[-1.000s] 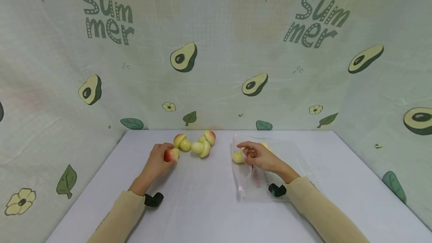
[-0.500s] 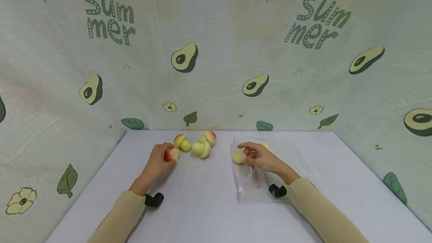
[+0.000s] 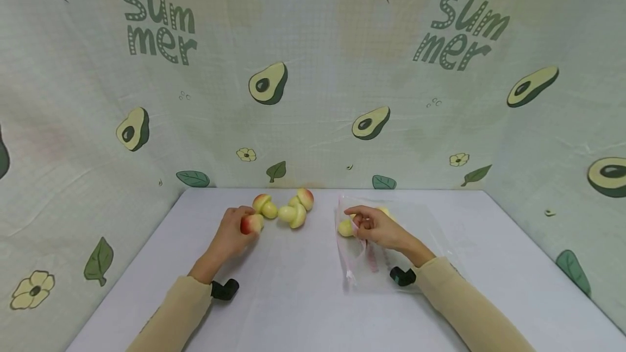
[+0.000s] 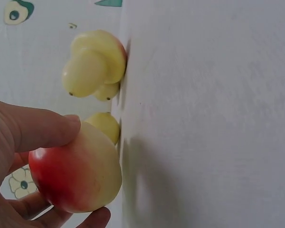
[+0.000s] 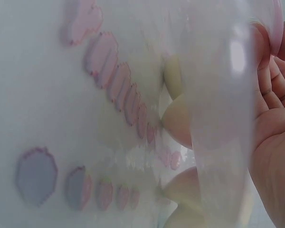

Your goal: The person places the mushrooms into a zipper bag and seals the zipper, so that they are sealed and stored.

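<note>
My left hand (image 3: pixel 237 232) grips a toy mushroom (image 4: pixel 78 168) by its round red-and-cream cap, thumb on one side and fingers on the other. In the left wrist view its underside is hidden. Just beyond it lie more yellow toy mushrooms, one with a red-tinged cap (image 3: pixel 261 201) and a pair (image 3: pixel 295 215) touching each other. My right hand (image 3: pixel 379 227) pinches the pink-edged mouth of a clear plastic bag (image 3: pixel 406 281) lying on the table. Inside the bag are several pale yellow pieces (image 3: pixel 345 228), partly hidden by the hand; pink printing shows on its film.
A white table (image 3: pixel 293 297) spreads under both arms and between them. Behind it hangs a pale cloth (image 3: pixel 313 80) printed with avocados and leaves, meeting the table's back edge close to the mushrooms. Black wrist cameras (image 3: pixel 224 289) sit below each wrist.
My left hand has shifted slightly to the right with the toy mushroom in its grip. The right hand keeps its pinch on the bag, and the other mushrooms stay where they were.
</note>
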Available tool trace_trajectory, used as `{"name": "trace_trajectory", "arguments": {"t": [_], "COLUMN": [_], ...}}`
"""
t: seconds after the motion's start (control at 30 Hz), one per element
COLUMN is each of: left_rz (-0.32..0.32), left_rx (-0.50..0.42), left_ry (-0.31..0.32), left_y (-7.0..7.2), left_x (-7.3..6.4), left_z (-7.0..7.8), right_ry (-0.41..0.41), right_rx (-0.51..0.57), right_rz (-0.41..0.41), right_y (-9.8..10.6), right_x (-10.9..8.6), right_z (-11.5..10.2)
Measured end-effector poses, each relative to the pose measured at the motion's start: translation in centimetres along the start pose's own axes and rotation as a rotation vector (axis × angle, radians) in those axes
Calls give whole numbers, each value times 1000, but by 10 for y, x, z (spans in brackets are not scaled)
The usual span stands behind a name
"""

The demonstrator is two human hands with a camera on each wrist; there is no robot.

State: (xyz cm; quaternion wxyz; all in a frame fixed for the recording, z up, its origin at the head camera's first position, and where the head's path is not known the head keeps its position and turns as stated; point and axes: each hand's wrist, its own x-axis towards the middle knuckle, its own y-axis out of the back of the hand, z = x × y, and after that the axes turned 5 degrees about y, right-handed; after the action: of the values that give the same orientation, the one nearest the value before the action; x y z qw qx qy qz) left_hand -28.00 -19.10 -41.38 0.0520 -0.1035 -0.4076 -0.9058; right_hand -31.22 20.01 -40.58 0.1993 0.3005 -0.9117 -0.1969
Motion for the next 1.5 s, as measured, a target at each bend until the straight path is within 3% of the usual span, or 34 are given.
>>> {"name": "trace_trajectory", "arguments": {"t": [0.87,1.17,1.5], "left_rz": [21,-25,-80], "left_rx": [-69,-87,-174], "left_ry": [-203,-197,-158], "left_y": [-8,-11,-18], "left_x": [-13,-16,-21], "left_z": [32,41,47], "right_ry": [-19,32,-7], "right_rx": [2,-7,5], "right_rz": [1,-5,8], "right_y": [0,0,0], "right_x": [0,0,0], "right_z": [-2,1,-3]}}
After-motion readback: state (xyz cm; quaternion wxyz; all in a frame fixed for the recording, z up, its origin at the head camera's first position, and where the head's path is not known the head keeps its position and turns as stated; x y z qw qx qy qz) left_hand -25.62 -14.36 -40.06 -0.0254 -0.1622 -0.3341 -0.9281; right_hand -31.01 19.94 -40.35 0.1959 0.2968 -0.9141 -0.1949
